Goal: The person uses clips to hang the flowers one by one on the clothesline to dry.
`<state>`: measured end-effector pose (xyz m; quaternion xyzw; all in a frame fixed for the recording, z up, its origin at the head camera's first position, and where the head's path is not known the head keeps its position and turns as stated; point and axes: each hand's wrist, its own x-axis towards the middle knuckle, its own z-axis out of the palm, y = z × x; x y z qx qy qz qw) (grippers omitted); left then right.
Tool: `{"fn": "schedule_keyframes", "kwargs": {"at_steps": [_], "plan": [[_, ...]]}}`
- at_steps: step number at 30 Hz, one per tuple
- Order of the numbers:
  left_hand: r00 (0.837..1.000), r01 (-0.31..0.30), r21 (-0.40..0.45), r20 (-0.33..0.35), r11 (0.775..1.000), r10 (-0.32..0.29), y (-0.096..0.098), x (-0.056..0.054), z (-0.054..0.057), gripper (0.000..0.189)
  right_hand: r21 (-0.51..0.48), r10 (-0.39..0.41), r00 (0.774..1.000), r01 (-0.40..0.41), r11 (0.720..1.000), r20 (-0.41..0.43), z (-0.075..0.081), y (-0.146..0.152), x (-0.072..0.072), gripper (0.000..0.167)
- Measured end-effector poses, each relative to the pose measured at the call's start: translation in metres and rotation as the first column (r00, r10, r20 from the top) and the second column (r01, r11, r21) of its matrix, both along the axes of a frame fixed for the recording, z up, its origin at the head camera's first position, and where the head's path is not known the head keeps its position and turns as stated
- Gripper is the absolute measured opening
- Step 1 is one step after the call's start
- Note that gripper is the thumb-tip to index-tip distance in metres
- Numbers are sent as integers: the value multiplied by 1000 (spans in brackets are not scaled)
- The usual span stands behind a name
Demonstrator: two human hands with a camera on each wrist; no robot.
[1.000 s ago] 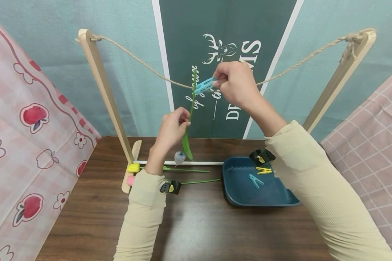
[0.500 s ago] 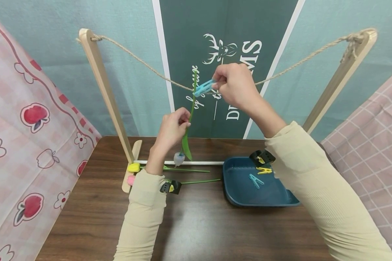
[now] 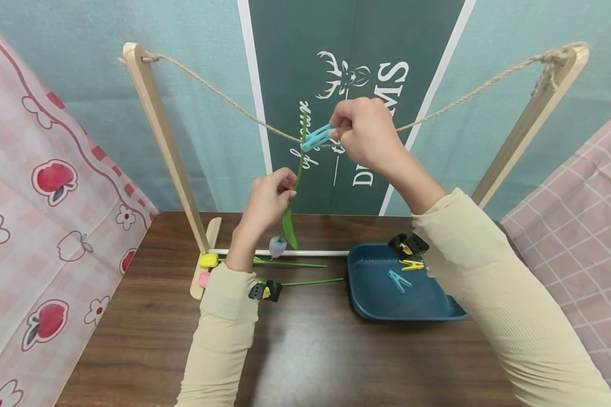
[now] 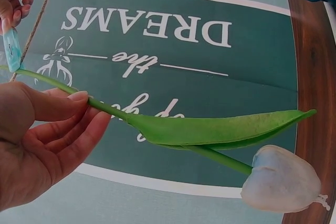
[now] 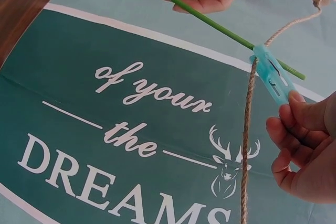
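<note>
My left hand pinches the green stem of an artificial tulip that hangs head down, its pale whitish bloom lowest and a long leaf beside it. Above, my right hand pinches a light blue clothespin by its handle end. The clothespin's tip sits at the crossing of the stem and the twine rope. In the right wrist view the stem end pokes out past the clothespin. Whether the clothespin bites both stem and rope is hard to tell.
Two wooden posts carry the rope, which sags in the middle. On the table lie a yellow tulip and a pink tulip, partly behind the left arm. A dark blue tray at right holds a yellow clothespin and a blue clothespin.
The clothespin and right hand have shifted very slightly left and down. The tulip's bloom has swung a little to the left. Both hands keep their hold.
</note>
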<state>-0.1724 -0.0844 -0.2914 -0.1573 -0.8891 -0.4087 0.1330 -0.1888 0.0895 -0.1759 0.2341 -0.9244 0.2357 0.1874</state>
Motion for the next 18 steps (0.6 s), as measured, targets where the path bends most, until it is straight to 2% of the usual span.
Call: {"fn": "schedule_keyframes", "kwargs": {"at_steps": [10,18], "plan": [[1000,0,-5,-6,1000,0,0,0,-1,11,4,-19,998,19,1000,62,2,-1,2,10],[999,-23,-4,37,1000,23,1,-1,-2,11,9,-40,991,39,999,130,3,0,3,20]]}}
